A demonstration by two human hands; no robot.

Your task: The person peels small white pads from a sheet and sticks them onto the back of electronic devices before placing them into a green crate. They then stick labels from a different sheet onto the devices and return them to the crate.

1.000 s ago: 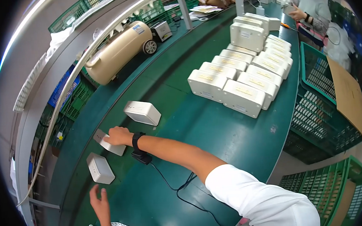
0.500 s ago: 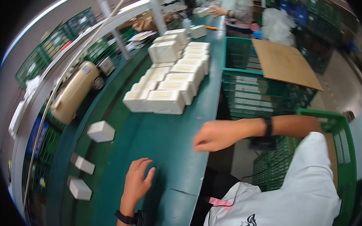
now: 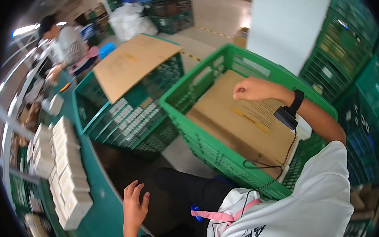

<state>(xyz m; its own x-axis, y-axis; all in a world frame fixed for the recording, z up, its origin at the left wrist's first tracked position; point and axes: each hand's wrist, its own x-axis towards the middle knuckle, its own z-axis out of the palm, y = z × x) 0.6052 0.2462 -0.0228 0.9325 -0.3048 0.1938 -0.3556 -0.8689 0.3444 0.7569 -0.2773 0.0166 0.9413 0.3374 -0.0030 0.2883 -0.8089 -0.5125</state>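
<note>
My right hand (image 3: 257, 89) hovers over a large green plastic crate (image 3: 196, 83), its fingers curled in with nothing visible in them. Under it, inside the crate, lies a flat brown cardboard sheet (image 3: 228, 109) with printing on it. White boxes show partly at the sheet's near right edge. My left hand (image 3: 135, 206) is held beside the green work table's edge, fingers apart and empty. Rows of small white boxes (image 3: 69, 169) stand on the green table (image 3: 101, 193) to the left of that hand.
A second green crate (image 3: 83, 120), holding white boxes, stands beyond, partly covered by a cardboard sheet (image 3: 134, 63). A co-worker (image 3: 70, 45) stands at the table's far end. Stacked green crates (image 3: 345, 43) line the right side. A cable hangs from my right wrist.
My view has swung right, from the table to the crate. My right hand has moved from the table's edge to above the cardboard in the crate. My left hand is now at the table's edge.
</note>
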